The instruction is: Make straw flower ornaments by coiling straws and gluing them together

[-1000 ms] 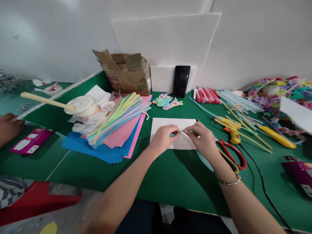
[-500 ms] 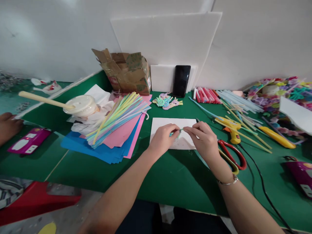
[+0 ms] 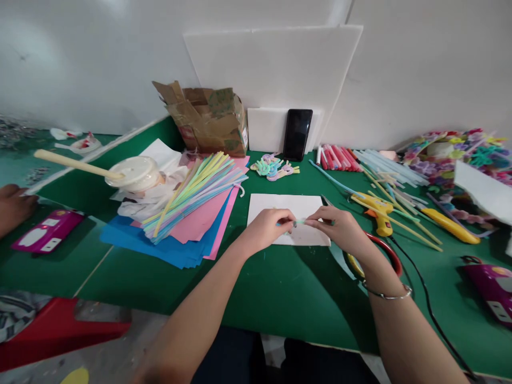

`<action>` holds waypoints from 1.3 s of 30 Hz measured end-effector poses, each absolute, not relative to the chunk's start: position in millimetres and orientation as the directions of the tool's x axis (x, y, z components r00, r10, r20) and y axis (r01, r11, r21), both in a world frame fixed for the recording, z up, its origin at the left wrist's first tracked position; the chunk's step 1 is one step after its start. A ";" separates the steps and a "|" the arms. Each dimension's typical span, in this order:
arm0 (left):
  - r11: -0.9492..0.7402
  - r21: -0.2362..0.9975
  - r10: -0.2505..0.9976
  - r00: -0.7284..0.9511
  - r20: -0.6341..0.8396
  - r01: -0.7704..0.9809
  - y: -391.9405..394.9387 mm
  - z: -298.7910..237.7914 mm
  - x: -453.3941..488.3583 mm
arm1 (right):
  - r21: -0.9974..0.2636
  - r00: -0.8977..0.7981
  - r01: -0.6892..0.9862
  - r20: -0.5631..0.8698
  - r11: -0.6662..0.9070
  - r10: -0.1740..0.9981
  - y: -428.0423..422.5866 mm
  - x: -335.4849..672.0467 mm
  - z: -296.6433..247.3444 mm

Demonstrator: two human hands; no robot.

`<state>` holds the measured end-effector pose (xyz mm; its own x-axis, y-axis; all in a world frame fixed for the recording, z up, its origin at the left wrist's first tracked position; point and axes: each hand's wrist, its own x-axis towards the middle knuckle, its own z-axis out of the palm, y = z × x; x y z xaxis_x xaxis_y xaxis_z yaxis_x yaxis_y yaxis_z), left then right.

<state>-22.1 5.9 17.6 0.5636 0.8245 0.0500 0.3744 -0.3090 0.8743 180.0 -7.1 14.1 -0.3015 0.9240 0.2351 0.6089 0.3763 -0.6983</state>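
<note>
Over a white board [image 3: 262,202] on the green table, my left hand [image 3: 270,226] and my right hand [image 3: 334,221] pinch a short piece of green pipe cleaner [image 3: 299,222] between them. It spans the small gap between my fingertips, and most of it is hidden by the fingers. Scissors [image 3: 386,245] with red and yellow handles lie partly under my right wrist. Beyond the board sits a small heap of coiled pastel pipe cleaners [image 3: 269,166].
Pastel pipe cleaners [image 3: 200,186] lie on blue and pink sheets [image 3: 150,242] at left, by a white lidded tub [image 3: 132,173]. At right are a yellow glue gun [image 3: 378,210], its cord and a yellow cutter [image 3: 450,225]. A phone [image 3: 298,134] leans at the back. Another person's hand [image 3: 15,208] rests far left.
Both hands have come slightly lower and nearer, still pinching the green piece. My right forearm has swung right, covering more of the scissors' handles.
</note>
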 end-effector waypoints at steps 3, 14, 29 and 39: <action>-0.369 0.827 0.790 0.612 0.039 0.424 4.8 18.0 -22.9 | -0.626 -0.352 0.640 0.277 0.446 0.894 -7.2 182.4 15.1; -0.516 0.530 0.810 0.584 0.048 0.673 -0.5 23.1 -19.0 | -0.276 -0.498 0.731 0.409 0.624 0.764 -7.4 175.3 5.6; -0.405 0.290 0.886 0.295 0.357 0.867 -2.4 14.9 -9.6 | -0.081 -0.320 0.878 0.632 0.471 0.705 -34.1 123.9 6.6; -0.291 0.847 0.956 0.163 0.243 0.444 7.6 15.4 -11.3 | -0.747 0.074 0.618 0.366 0.246 0.928 -26.3 128.3 -0.7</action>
<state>-11.3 7.6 15.4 0.1630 0.9562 0.2433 0.4438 -0.2913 0.8475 128.3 -26.3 -0.7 0.0738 0.9275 0.3664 0.6180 0.2458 -0.7468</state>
